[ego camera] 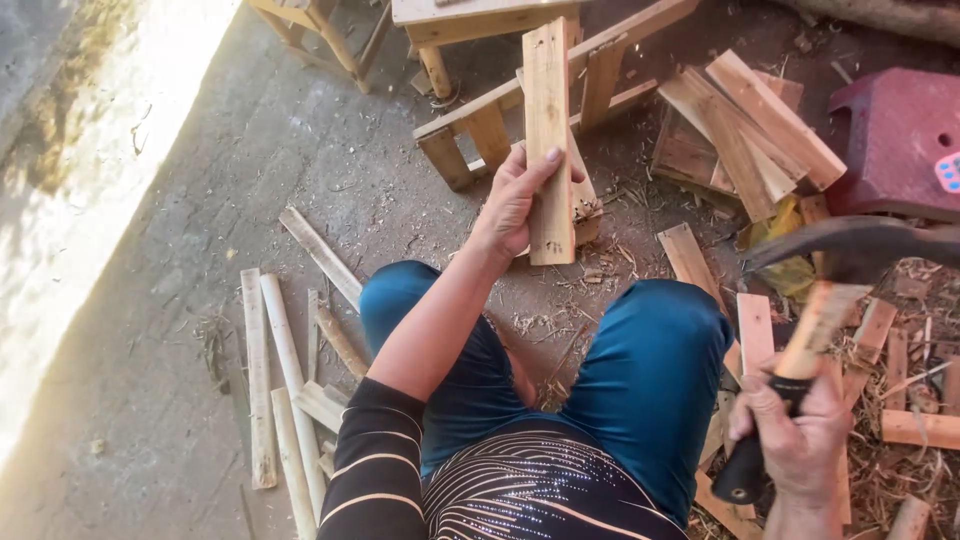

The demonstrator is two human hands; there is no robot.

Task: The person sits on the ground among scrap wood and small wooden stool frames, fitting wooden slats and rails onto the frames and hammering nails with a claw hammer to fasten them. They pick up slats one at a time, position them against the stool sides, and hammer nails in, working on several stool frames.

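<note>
My left hand [515,200] grips a flat wooden board [548,100] and holds it upright in front of my knees, thumb across its face. My right hand [795,435] is closed on the black-ended wooden handle of a claw hammer [850,250], raised at the right, its dark metal head blurred. I sit with blue trousers [650,370] and a striped dark sleeve in view. Behind the board a small wood block [585,205] rests on the ground.
A wooden frame [490,120] of slats lies ahead on the concrete floor. Stacked planks [745,125] sit at upper right beside a red plastic stool [900,140]. Thin sticks [275,380] lie at left; offcuts and shavings [910,400] cover the right side.
</note>
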